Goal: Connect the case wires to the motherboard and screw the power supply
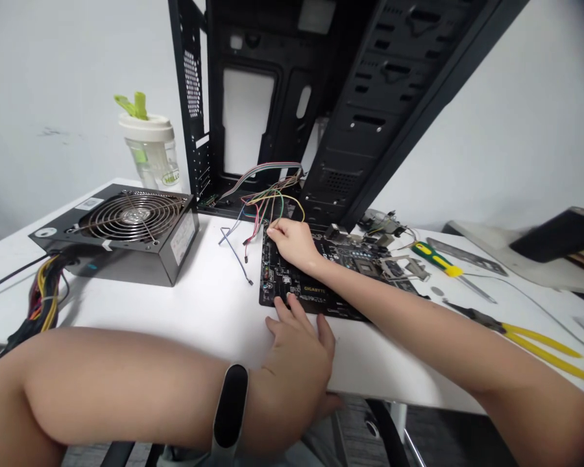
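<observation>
A black motherboard (pixel 316 290) with gold lettering lies flat on the white table. My left hand (pixel 299 347), with a fitness band on its wrist, rests its spread fingertips on the board's near edge. Across the board reaches my right hand (pixel 292 243), its fingers pinched together at the far left corner. What sits in that pinch is hidden, though thin coloured wires (pixel 272 194) run close to it. These wires come out of the open black computer case (pixel 340 155) behind. Several loose wire ends with small black plugs (pixel 246 258) lie left of the board.
A power supply (pixel 175 246) with a fan grille and bundled cables stands on the left. Behind it is a lidded cup (pixel 148 146). To the right lie a yellow-green screwdriver (pixel 438 258), yellow-handled pliers (pixel 520 334) and a metal I/O plate (pixel 467 255).
</observation>
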